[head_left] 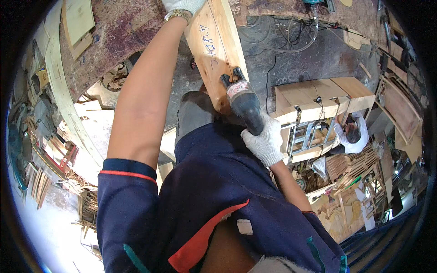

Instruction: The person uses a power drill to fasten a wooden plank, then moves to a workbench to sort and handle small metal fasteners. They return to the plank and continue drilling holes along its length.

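Note:
A long pale wooden board [210, 43] with a drawn line and blue handwriting stretches away from me, its near end close to my lap. At its far left edge is my left hand [183, 4], in a white knitted glove; the upper picture edge cuts off its fingers, so its grip is hidden. My right hand [265, 142], gloved in white too, wraps around the rear of a black handheld power tool [246, 105]. The tool's front end, with two black projections, rests over the board's near part. Its exact kind is not clear.
A reddish-brown worn worktop [120, 29] spans the far side. To the right, another person [354, 132] in white bends by a large wooden block assembly [314, 98] with metal clamps. Cables and a hose [302, 48] cross the grey floor. Wood scraps [346, 211] lie at lower right.

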